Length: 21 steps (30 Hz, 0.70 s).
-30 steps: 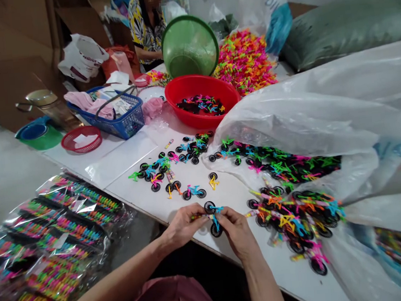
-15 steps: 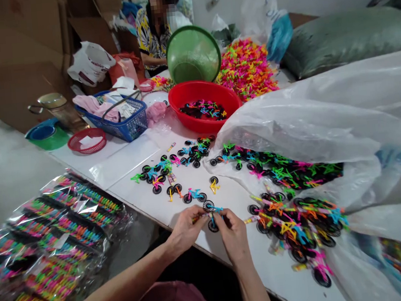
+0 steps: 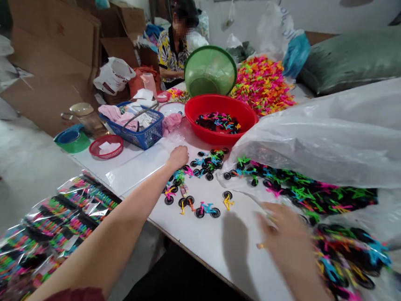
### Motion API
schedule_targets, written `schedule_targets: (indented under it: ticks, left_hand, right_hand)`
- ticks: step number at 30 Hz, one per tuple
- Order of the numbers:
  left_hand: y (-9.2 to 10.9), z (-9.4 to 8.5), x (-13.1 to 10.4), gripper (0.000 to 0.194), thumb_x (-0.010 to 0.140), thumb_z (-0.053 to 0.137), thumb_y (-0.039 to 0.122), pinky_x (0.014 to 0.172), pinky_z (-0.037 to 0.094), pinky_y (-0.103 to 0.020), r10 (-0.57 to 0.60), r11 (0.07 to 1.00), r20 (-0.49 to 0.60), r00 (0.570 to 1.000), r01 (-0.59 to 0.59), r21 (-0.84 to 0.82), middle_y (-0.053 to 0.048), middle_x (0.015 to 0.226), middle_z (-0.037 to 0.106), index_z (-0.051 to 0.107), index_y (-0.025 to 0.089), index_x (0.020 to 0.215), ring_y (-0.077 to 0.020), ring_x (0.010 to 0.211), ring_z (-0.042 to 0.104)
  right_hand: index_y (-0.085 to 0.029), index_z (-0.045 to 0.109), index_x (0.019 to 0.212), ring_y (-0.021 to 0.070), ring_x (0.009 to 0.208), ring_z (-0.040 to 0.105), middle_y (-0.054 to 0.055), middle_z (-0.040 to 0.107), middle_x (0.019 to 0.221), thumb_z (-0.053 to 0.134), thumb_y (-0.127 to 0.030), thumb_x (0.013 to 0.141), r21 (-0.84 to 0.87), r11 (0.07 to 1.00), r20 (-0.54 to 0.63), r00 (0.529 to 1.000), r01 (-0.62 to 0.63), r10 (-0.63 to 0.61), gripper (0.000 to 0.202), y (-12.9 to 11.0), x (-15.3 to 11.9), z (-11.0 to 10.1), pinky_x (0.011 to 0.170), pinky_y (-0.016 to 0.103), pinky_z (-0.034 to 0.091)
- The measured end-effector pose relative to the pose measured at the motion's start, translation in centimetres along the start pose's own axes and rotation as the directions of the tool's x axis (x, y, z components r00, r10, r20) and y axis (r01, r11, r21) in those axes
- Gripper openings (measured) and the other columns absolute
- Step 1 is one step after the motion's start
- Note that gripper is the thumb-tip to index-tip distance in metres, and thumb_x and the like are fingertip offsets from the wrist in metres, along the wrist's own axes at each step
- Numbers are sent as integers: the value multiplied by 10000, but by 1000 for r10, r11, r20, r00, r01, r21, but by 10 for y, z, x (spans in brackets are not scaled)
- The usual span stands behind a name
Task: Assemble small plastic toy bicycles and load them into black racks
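Note:
My left hand [image 3: 179, 157] reaches far across the white table, its fingers curled down beside a cluster of small toy bicycles [image 3: 208, 163]. Whatever its fingers hold is hidden. Smeared by motion, my right hand [image 3: 285, 236] hangs over the table's right part, close to a pile of toy bicycles [image 3: 350, 254]. Small yellowish bits show at its fingers, too blurred to name. Between the hands lie a blue and pink toy bicycle [image 3: 207, 209], a yellow bicycle part with one black wheel [image 3: 228, 200] and a yellow and orange piece with wheels [image 3: 186, 202].
A red basin [image 3: 192, 116] holds toy parts, with a green basin [image 3: 211, 70] tilted behind it. A blue basket [image 3: 150, 137] stands at left. A plastic sack [image 3: 325, 130] spills bicycles at right. Bagged toys [image 3: 60, 228] lie lower left. A person [image 3: 173, 54] sits opposite.
The hands have parted from the toy bicycle they both held. My left hand has gone forward to the far cluster, my right hand rightward to the pile. The view has shifted too.

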<state>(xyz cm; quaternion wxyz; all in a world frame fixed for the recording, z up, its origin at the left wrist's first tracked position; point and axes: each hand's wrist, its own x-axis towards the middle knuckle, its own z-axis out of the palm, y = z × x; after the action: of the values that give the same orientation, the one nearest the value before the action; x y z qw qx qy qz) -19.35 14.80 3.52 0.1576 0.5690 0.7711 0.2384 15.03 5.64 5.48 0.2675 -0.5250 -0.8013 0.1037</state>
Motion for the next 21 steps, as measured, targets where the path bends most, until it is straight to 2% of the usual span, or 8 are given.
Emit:
schedule_targets:
  ticks: [1, 3, 6, 9, 11, 14, 18, 21]
  left_hand:
    - [1, 5, 7, 211, 766, 527, 135, 916, 369, -360, -11, 1000, 18, 1000, 11, -12, -192, 1008, 601, 606, 44, 938, -279, 1041, 527]
    - [5, 11, 11, 192, 762, 526, 125, 892, 377, -353, -32, 998, 45, 998, 34, -51, -183, 966, 609, 607, 49, 919, -276, 1016, 541]
    - [6, 5, -9, 248, 815, 471, 171, 787, 425, -325, -52, 989, 78, 996, 62, -136, -132, 870, 618, 572, 70, 1019, -225, 865, 592]
    - [2, 5, -62, 271, 863, 411, 243, 608, 433, -243, -30, 941, 182, 983, 90, -327, -51, 769, 601, 524, 121, 1077, -129, 631, 569]
    - [3, 18, -107, 249, 832, 492, 327, 536, 389, -206, 19, 707, 335, 942, 225, -671, -18, 714, 563, 547, 130, 976, -92, 563, 510]
    - [19, 50, -160, 355, 757, 605, 431, 467, 306, -185, -37, 421, 397, 917, 375, -826, 21, 666, 509, 540, 135, 942, -63, 512, 425]
    - [51, 71, -181, 440, 706, 672, 426, 503, 305, -195, -58, 298, 335, 940, 337, -893, 22, 707, 527, 521, 131, 996, -60, 544, 422]
    - [61, 67, -182, 421, 718, 668, 395, 551, 329, -206, 17, 306, 316, 949, 296, -905, -1, 741, 559, 532, 124, 1010, -76, 595, 458]
  right_hand:
    - [-190, 617, 967, 258, 917, 539, 115, 620, 983, 508, -258, 796, -6, 998, 119, 991, 68, -67, 214, -23, 2, 30, 793, 362, 400]
    - [-184, 595, 1034, 244, 917, 541, 108, 606, 1015, 530, -182, 784, -41, 995, 280, 957, 93, -77, 258, -57, 1, 81, 778, 333, 407]
    - [-178, 574, 1061, 237, 941, 528, 95, 597, 995, 539, -145, 793, -137, 989, 302, 953, 48, -5, 272, -65, -4, 118, 795, 318, 400]
    - [-181, 579, 1001, 213, 888, 534, 68, 599, 915, 507, -174, 843, -184, 983, 275, 961, 23, 29, 174, -46, -11, 114, 760, 298, 398]
    - [-186, 578, 982, 208, 849, 532, 59, 595, 878, 507, -196, 857, -228, 973, 247, 969, 44, 14, 144, -38, -14, 104, 724, 295, 393]
    - [-203, 577, 1025, 207, 808, 519, 61, 586, 851, 482, -172, 873, -320, 939, 198, 978, 125, -62, 182, -41, -20, 92, 702, 306, 382]
    - [-186, 575, 1085, 219, 814, 522, 80, 586, 851, 455, -164, 879, -266, 954, 152, 984, 135, -97, 239, -46, -28, 80, 712, 330, 406]
    - [-195, 563, 1105, 200, 838, 547, 86, 581, 986, 529, -291, 851, 112, 994, 163, 987, -7, -12, 274, -38, -34, 68, 698, 309, 457]
